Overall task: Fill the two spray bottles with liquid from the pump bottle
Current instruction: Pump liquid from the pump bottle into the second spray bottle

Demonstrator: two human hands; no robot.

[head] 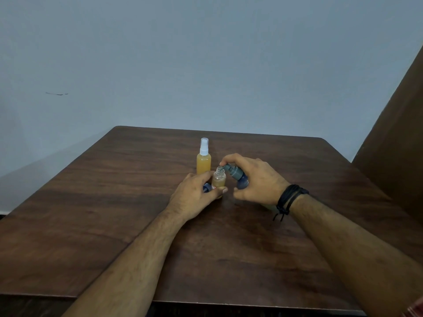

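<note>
Two hands at work near the middle of the wooden table (114,213).

Your left hand (194,195) grips the small uncapped spray bottle (219,179), a blue cap (206,187) tucked in its fingers. Your right hand (254,179) curls round the tilted pump bottle (235,176), nozzle over the open neck. Just behind stands the capped spray bottle (203,160), full of amber liquid.

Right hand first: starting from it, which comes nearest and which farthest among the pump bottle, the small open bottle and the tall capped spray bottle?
1. Pump bottle: gripped in the right hand itself.
2. Small open bottle: just left of it, under the pump spout, held by the left hand.
3. Tall capped spray bottle: behind, toward the table's far edge.
</note>
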